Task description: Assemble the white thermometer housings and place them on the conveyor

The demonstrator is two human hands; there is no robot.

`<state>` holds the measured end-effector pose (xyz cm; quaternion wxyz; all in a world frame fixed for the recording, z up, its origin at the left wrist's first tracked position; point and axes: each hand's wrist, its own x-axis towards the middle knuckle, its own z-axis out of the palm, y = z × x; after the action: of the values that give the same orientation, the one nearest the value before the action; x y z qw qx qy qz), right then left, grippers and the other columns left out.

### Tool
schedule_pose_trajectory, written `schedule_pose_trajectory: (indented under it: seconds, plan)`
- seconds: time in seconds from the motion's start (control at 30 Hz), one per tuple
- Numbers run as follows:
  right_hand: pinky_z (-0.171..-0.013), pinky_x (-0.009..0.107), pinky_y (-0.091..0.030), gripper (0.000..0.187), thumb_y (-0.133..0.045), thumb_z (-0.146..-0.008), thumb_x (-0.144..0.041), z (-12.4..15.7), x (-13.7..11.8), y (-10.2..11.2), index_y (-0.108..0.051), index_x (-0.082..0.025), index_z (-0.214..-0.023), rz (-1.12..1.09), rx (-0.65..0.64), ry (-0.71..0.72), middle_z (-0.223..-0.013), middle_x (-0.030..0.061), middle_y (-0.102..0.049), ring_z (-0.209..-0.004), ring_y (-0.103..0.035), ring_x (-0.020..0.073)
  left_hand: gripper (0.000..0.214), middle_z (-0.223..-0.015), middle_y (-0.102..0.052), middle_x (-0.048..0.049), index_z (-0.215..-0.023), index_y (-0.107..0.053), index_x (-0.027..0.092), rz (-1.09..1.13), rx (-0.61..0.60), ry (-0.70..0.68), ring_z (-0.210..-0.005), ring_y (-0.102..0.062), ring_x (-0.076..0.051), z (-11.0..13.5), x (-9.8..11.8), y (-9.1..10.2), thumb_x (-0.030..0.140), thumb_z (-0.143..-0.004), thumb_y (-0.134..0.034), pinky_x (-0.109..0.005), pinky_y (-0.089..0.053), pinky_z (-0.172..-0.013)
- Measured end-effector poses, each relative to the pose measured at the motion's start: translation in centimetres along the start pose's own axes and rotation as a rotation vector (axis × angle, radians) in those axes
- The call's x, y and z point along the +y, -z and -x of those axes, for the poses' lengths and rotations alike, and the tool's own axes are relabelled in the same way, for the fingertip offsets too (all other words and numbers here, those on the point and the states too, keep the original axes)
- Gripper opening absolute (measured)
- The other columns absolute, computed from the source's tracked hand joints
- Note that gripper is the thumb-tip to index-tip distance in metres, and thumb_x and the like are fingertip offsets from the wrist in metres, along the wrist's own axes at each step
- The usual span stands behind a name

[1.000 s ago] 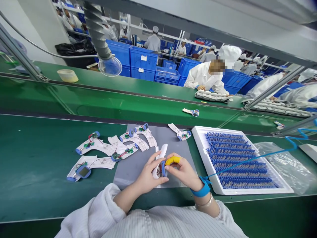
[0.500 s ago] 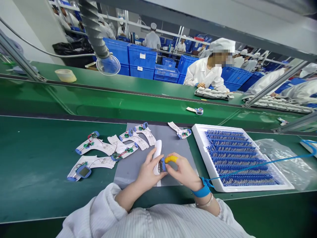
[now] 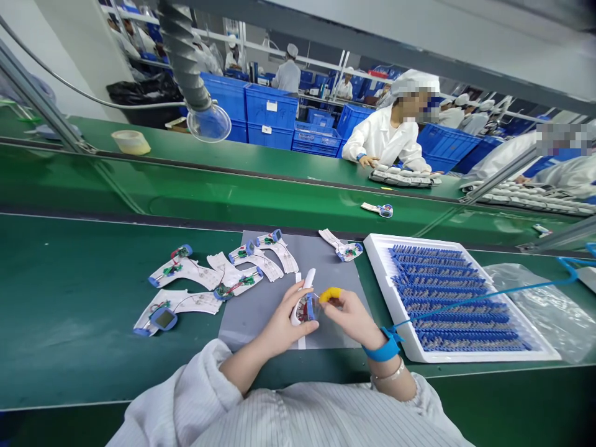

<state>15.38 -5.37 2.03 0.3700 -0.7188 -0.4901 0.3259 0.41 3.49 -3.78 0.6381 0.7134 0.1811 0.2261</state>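
Observation:
My left hand (image 3: 281,324) is closed around a white plastic housing with a blue-rimmed electronic part (image 3: 307,308), holding it tilted above the grey mat (image 3: 335,292). Dark and reddish bits show inside its opening. Just to the right, my right hand (image 3: 350,318) has thumb and index finger pinched beside the blue rim; what lies between them is too small to make out. A yellow finger cot (image 3: 330,294) covers one of its fingertips. Left of the mat and on it lie several similar white housings (image 3: 193,302) with green boards, wires and blue-rimmed displays (image 3: 164,318).
A white foam tray (image 3: 376,273) full of blue-edged parts (image 3: 447,292) stands at the right, a clear plastic bag (image 3: 544,304) beside it. My blue wrist strap (image 3: 384,349) trails a cord (image 3: 493,294) across the tray. Behind runs a green conveyor (image 3: 261,195); a co-worker (image 3: 388,133) sits beyond.
My right hand has drawn back slightly to the right from the housing. The housing has turned in my left hand, so more of its inside shows.

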Motion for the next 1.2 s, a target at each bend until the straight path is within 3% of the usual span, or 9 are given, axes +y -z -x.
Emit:
schedule_pose_trajectory:
  seconds: [0.13,0.27,0.4,0.57,0.9,0.97,1.03,1.13,1.2]
  plan:
    - [-0.062,0.025,-0.043,0.026,-0.049,-0.082,-0.037,-0.1,0.6,0.1,-0.062,-0.015,-0.077,-0.376,-0.131,-0.191,-0.071,0.0041,-0.063,-0.068,-0.058,0.0136,0.055,-0.139,-0.032,-0.0113,-0.123,-0.043,0.023,0.117,-0.042,0.044,-0.131,-0.025,-0.025,-0.1,-0.2,0.1,0.035,-0.073,-0.062,-0.044,-0.021,-0.108]
    - [-0.055,0.021,-0.037,0.026,-0.057,-0.079,-0.04,-0.2,1.1,-0.3,-0.061,-0.014,-0.081,-0.492,-0.216,-0.15,-0.061,-0.0014,-0.055,-0.056,-0.047,0.0078,0.058,-0.14,-0.028,-0.0136,-0.12,-0.043,0.021,0.06,-0.029,0.055,-0.131,-0.024,-0.027,-0.2,-0.1,-0.2,0.032,-0.068,-0.066,-0.045,-0.021,-0.107]
    - [-0.056,0.022,-0.036,0.03,-0.06,-0.076,-0.04,-0.4,1.4,-1.3,-0.061,-0.013,-0.088,-0.599,-0.249,-0.126,-0.067,-0.0013,-0.054,-0.058,-0.044,0.0077,0.063,-0.142,-0.017,-0.0156,-0.112,-0.043,0.021,-0.134,0.105,0.055,-0.13,-0.025,-0.031,-0.1,-0.2,-0.6,0.027,-0.057,-0.075,-0.05,-0.025,-0.104]
    - [-0.053,0.021,-0.034,0.031,-0.062,-0.074,-0.042,-0.5,1.3,-2.5,-0.059,-0.013,-0.086,-0.677,-0.242,-0.137,-0.065,-0.0017,-0.053,-0.055,-0.043,0.0074,0.06,-0.14,-0.016,-0.0171,-0.109,-0.038,0.021,-0.25,0.136,-0.01,-0.129,-0.028,-0.033,0.1,-0.6,-0.8,0.028,-0.061,-0.073,-0.051,-0.028,-0.102]
    - [-0.054,0.021,-0.039,0.03,-0.061,-0.074,-0.043,-0.5,1.1,-3.0,-0.059,-0.015,-0.087,-0.663,-0.313,-0.159,-0.063,-0.0024,-0.053,-0.054,-0.046,0.0077,0.042,-0.139,-0.015,-0.02,-0.111,-0.036,0.018,-0.377,0.14,-0.158,-0.128,-0.028,-0.032,0.4,-0.8,-1.0,0.027,-0.075,-0.056,-0.049,-0.033,-0.098]
    - [-0.056,0.022,-0.042,0.03,-0.058,-0.076,-0.042,-0.5,1.3,-2.2,-0.06,-0.015,-0.09,-0.543,-0.288,-0.108,-0.067,-0.0004,-0.057,-0.057,-0.051,0.0095,0.042,-0.138,-0.02,-0.0191,-0.111,-0.036,0.019,-0.314,0.116,-0.167,-0.129,-0.026,-0.032,0.4,-0.8,-1.0,0.027,-0.075,-0.056,-0.05,-0.031,-0.1]
    - [-0.063,0.025,-0.045,0.031,-0.056,-0.078,-0.04,-0.5,1.7,-0.2,-0.061,-0.015,-0.096,-0.267,-0.127,-0.052,-0.076,0.0035,-0.063,-0.067,-0.057,0.0135,0.042,-0.137,-0.024,-0.0176,-0.112,-0.036,0.02,-0.181,0.087,-0.107,-0.124,-0.036,-0.03,0.3,-0.6,-0.9,0.029,-0.075,-0.056,-0.048,-0.035,-0.097]
    - [-0.073,0.029,-0.045,0.033,-0.046,-0.084,-0.036,-0.3,2.9,5.4,-0.06,-0.015,-0.105,0.399,0.306,-0.105,-0.088,0.009,-0.066,-0.079,-0.061,0.0189,0.042,-0.14,-0.024,-0.0149,-0.112,-0.035,0.023,0.039,0.088,0.038,-0.096,-0.057,-0.02,0.2,-0.2,-0.6,0.035,-0.076,-0.054,-0.04,-0.045,-0.086]
    - [-0.072,0.029,-0.045,0.036,-0.036,-0.088,-0.032,-0.1,4.1,9.6,-0.058,-0.015,-0.111,0.829,0.422,-0.28,-0.087,0.0111,-0.067,-0.08,-0.062,0.0207,0.042,-0.136,-0.032,-0.0134,-0.11,-0.036,0.023,0.104,0.128,0.106,-0.084,-0.059,-0.015,0.2,0.1,-0.4,0.039,-0.076,-0.053,-0.036,-0.046,-0.083]
